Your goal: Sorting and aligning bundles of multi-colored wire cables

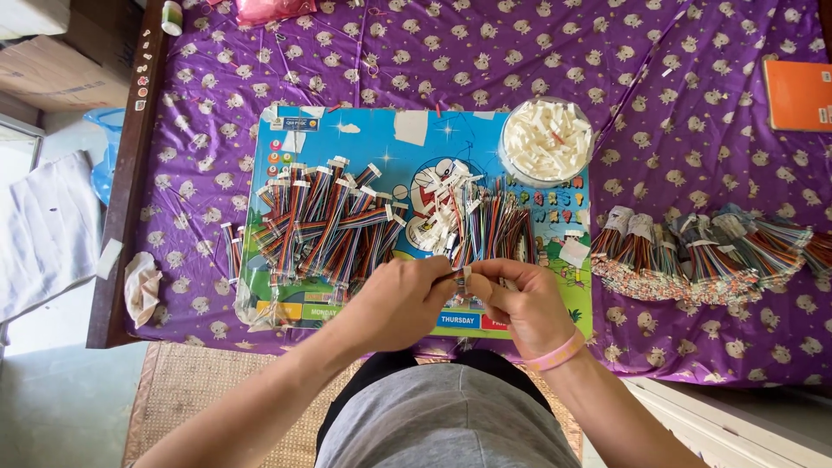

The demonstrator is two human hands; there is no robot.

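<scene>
My left hand (400, 299) and my right hand (527, 302) meet at the near edge of a blue cartoon board (347, 143). Together they pinch a short multicoloured ribbon wire (462, 276) with a small connector between the fingertips. A pink band circles my right wrist. Just beyond my fingers lies a loose heap of wires (472, 221) with white connectors. To the left on the board sits a pile of finished wire bundles (325, 225). A round clear bowl (548, 139) of white plastic connectors stands at the board's far right corner.
Bundled wire sets (706, 247) lie in a row on the purple patterned cloth (485, 52) at right. An orange notebook (797, 94) is at the far right, a pink bag (269, 9) at the top. The wooden table edge (130, 173), crumpled paper (141, 286) and a woven mat (208, 390) are on the left.
</scene>
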